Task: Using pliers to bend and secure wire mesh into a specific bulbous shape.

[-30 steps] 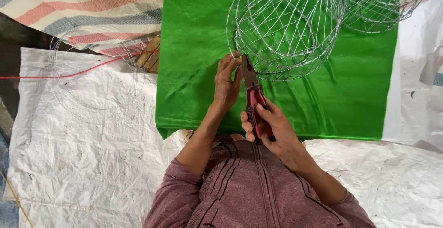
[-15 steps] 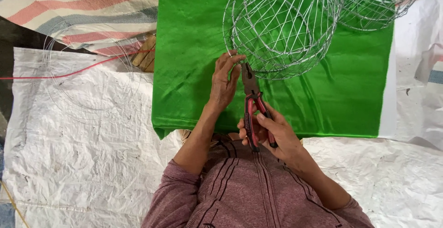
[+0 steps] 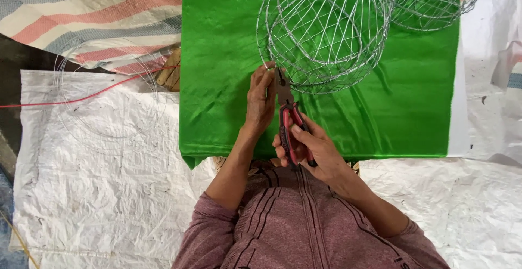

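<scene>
One person is sitting at the near edge of a single green cloth [image 3: 228, 73], and two hands are working over it.

The right hand [image 3: 310, 149] is wrapping its fingers closed around the red handles of one pair of pliers [image 3: 288, 122]. The pliers are pointing away from the body, and their dark metal tip is reaching the lower rim of the nearer wire basket [image 3: 326, 29].

The left hand [image 3: 261, 97] is lying just beside the pliers on the left. Its fingers are curling toward the basket rim at the pliers' tip; they appear to be pinching a wire there, though the contact is too fine to confirm.

Two wire baskets are lying on the cloth. The nearer one is resting on its side with its round mouth facing the person. The second wire basket [image 3: 429, 2] is lying behind and to the right of it, partly cut off by the top edge of the view.

One loose coil of thin wire [image 3: 109, 97] is lying on the white woven sheet [image 3: 92, 182] to the left of the cloth. One red cord [image 3: 70, 99] is crossing that coil. One striped tarp [image 3: 87, 13] is covering the upper left corner. The person is wearing one maroon zip jacket [image 3: 293, 225].
</scene>
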